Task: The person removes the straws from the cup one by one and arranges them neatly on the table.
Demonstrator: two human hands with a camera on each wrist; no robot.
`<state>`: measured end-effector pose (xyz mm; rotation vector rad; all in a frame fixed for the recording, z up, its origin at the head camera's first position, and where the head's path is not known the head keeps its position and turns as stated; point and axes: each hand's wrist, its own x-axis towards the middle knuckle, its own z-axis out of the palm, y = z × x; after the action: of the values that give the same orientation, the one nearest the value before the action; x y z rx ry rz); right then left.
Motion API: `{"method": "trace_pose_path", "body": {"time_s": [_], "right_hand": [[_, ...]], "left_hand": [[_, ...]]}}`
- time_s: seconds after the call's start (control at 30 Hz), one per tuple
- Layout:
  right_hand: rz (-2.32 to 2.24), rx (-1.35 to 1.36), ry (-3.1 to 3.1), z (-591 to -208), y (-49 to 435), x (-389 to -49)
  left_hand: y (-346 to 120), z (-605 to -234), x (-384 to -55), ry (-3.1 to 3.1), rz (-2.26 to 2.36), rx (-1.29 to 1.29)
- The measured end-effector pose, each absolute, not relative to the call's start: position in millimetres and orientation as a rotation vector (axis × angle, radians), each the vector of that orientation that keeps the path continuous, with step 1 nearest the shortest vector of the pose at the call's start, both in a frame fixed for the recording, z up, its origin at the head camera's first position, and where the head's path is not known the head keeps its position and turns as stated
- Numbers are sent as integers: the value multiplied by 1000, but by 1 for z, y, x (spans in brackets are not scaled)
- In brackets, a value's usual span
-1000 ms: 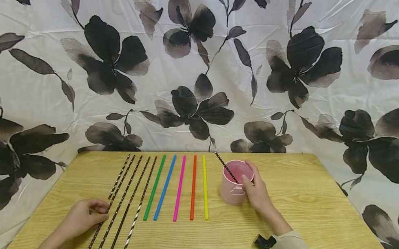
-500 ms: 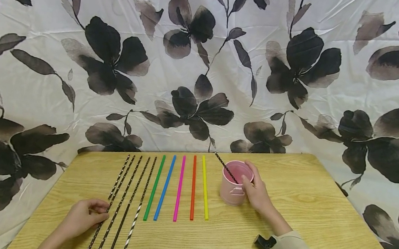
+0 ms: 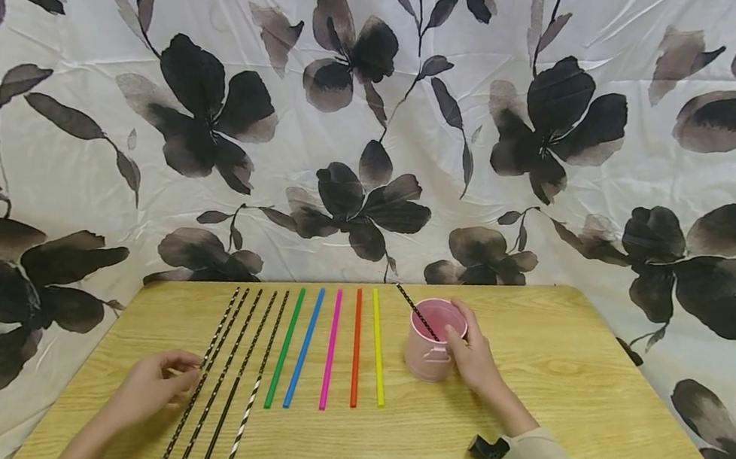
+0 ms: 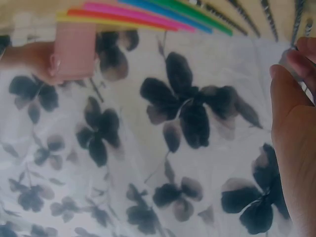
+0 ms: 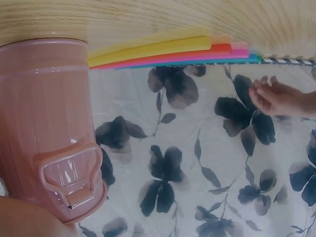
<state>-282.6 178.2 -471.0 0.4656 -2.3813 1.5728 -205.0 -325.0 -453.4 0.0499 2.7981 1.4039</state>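
My right hand [image 3: 472, 355] grips the pink cup [image 3: 426, 361] by its rim, thumb at the opening. One black dotted straw [image 3: 415, 309] leans out of the cup toward the back left; its lower end is hidden inside. In the right wrist view the cup's looped handle [image 5: 71, 173] shows. My left hand [image 3: 148, 394] hovers beside the leftmost black patterned straws, fingers loosely bent, fingertips right by the outermost dotted straw [image 3: 219, 330]. The right wrist view shows this left hand [image 5: 276, 96] with nothing visible between its fingers.
Black patterned straws, one with a black-and-white striped part [image 3: 242, 427], lie in a row on the wooden table [image 3: 593, 407]. Right of them lie green [image 3: 285, 349], blue [image 3: 304, 347], pink [image 3: 330, 350], red [image 3: 356, 349] and yellow [image 3: 378, 348] straws. Behind hangs a floral cloth [image 3: 381, 110].
My left hand has drawn slightly back to the left and up from the straws, uncovering more of the second one. My right hand still holds the cup in the same place.
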Motion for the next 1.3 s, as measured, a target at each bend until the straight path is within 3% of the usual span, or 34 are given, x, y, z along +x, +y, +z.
{"method": "trace_pose_path", "body": {"time_s": [0.63, 0.87, 1.3], "right_hand": [[1591, 473, -2373, -463, 176, -280], [1637, 474, -2330, -441, 168, -266], [1586, 444, -2355, -475, 175, -281]], "left_hand": [[-218, -388, -258, 2773, 1422, 512], [-170, -389, -279, 2691, 1516, 535], [-87, -394, -285, 2630, 1890, 585]]}}
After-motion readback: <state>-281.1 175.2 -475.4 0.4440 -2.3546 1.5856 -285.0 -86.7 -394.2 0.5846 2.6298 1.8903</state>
